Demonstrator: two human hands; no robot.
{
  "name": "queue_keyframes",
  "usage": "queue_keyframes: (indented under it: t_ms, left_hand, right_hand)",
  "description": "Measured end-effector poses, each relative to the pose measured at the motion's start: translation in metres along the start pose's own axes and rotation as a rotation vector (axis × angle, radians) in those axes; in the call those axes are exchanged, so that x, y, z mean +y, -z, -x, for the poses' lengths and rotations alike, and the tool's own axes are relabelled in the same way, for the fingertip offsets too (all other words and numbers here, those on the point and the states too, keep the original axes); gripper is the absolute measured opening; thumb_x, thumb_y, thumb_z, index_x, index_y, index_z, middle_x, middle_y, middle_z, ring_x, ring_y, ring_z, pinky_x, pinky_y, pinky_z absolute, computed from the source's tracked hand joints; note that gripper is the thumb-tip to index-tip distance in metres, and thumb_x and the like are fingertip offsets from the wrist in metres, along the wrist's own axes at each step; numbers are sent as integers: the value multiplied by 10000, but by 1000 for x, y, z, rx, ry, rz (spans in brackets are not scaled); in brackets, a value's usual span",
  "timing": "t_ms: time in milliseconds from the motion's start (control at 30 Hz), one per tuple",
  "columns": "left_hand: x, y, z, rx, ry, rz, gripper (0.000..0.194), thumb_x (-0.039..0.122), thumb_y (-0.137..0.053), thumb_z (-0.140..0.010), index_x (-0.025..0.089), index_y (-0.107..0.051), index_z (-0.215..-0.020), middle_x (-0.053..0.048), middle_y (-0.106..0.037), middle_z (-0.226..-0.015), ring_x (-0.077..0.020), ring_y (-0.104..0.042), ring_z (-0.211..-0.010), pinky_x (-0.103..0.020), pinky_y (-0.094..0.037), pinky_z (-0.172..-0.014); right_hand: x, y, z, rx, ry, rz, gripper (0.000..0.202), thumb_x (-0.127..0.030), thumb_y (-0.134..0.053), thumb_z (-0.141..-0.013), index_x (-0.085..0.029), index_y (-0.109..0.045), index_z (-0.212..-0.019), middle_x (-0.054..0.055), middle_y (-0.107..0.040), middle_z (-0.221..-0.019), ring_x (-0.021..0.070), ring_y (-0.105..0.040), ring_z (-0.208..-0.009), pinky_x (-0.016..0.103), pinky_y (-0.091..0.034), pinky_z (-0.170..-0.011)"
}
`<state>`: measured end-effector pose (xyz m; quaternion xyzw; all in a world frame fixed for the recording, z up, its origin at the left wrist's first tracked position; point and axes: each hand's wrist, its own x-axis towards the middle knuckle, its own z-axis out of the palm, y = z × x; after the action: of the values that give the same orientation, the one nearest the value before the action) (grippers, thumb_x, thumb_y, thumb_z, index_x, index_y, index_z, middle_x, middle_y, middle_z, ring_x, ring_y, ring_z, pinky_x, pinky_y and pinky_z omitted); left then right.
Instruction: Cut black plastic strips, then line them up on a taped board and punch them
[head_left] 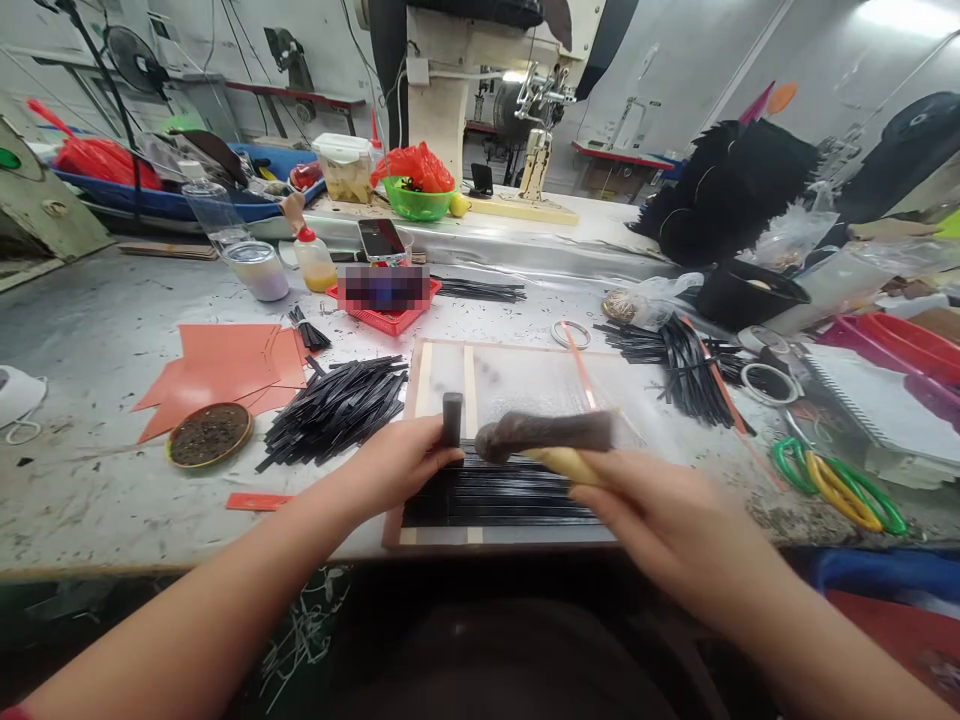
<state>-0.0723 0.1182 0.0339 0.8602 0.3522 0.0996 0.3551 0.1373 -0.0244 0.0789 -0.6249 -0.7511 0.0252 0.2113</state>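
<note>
My left hand (pixel 416 455) pinches a short black strip (pixel 451 415) that stands up from the left part of a framed board (pixel 442 370). My right hand (pixel 637 490) grips the pale yellow handle of a hammer (pixel 551 435). Its dark head, blurred by motion, is over the board, just right of the pinched strip. Glossy black strips (pixel 502 495) lie side by side across the near half of the board. To the left, a heap of loose black strips (pixel 337 410) rests on the table.
Orange sheets (pixel 225 365), a round dish (pixel 210 435) and an orange-red strip (pixel 259 502) lie at left. Behind stand a jar (pixel 256 270), a glue bottle (pixel 315 262) and a red basket (pixel 394 320). At right are bundled black strips (pixel 686 375) and coloured rings (pixel 840 490); a sewing machine (pixel 536 165) stands behind.
</note>
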Motion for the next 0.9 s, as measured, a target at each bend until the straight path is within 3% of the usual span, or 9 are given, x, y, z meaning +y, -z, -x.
queue_keyframes:
  t_ms: [167,333,433,567,733,900]
  left_hand:
    - [-9,-4,0,59,26,93,151,339,-503,-752,195,-548,-762,-52,-645,-789,-244,-593,-785,-350,-458,-702]
    - [-21,-3,6,191,89,273,345,512,-360,-806,186,-461,-857,-51,-599,-777,-216,-616,-713,-322,-517,-593]
    - [-19,1,7,132,75,238,325,508,-430,-773,190,-484,-806,-36,-594,-744,-219,-606,-687,-326,-502,-600]
    - [-9,2,6,11,51,19,247,422,-434,-786,189,-514,-777,-51,-619,-738,-243,-592,-712,-341,-457,-644]
    - [-5,1,2,-14,43,-22,197,375,-468,-793,196,-546,-817,-57,-652,-816,-248,-599,-796,-318,-449,-699]
    - [-6,0,1,-32,28,-29,184,353,-473,-806,196,-561,-845,-52,-660,-857,-234,-598,-814,-307,-449,-724]
  right_hand:
    - [8,-29,3,-116,-14,136,361,-259,-401,-876,-204,-542,-1204,59,-707,-840,200,-660,-629,274,-504,-525]
    - [11,-31,1,-179,-59,76,353,-247,-413,-865,-212,-548,-1189,36,-714,-847,192,-672,-678,261,-518,-568]
    - [11,-28,1,-139,-46,56,353,-263,-407,-871,-196,-558,-1183,49,-713,-855,202,-670,-664,281,-520,-555]
    - [10,-19,1,-65,-58,-7,339,-287,-389,-890,-211,-554,-1176,40,-713,-883,190,-672,-702,272,-520,-579]
    - [8,-1,0,54,-59,-50,284,-298,-436,-880,-208,-587,-1104,43,-706,-939,186,-672,-754,261,-514,-613]
    - [6,12,-1,127,-37,-52,254,-316,-448,-875,-208,-606,-1042,35,-701,-827,179,-655,-653,244,-482,-531]
